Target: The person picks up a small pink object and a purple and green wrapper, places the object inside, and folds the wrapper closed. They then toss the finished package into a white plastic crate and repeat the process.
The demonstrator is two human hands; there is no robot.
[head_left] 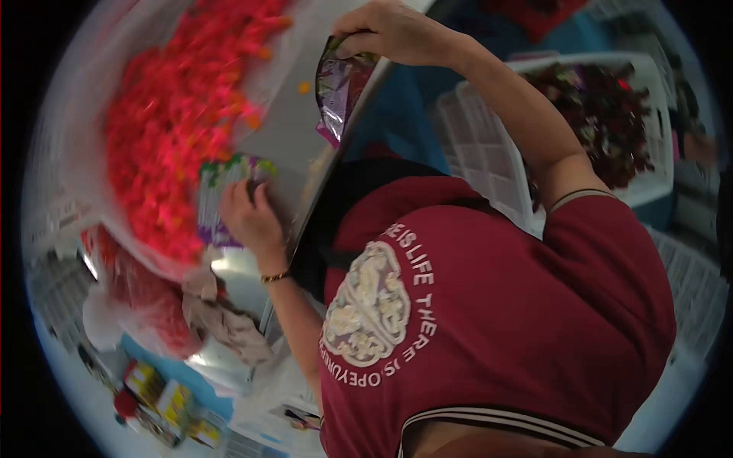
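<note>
1. Two hands of mine are at work, each closed on a packet. The fingers of my right hand are pinched shut on the top edge of a purple foil pouch, which hangs down from them above the edge of the tabletop.
2. My left hand, with a thin bracelet at the wrist, is curled around a purple and green packet. Its fingers are closed over the lower part, and the packet lies against the tabletop.
3. That packet sits just beside a big pile of red and orange pieces, heaped on a clear plastic sheet.
4. One stray orange piece lies on bare metal between the pile and the pouch.
5. Near my left wrist a crumpled brownish cloth lies at the end of the tabletop.
6. Well apart, beyond my right arm, a white crate holds dark red packets.
7. Past the cloth, yellow and red boxes stand blurred at the frame's edge.
</note>
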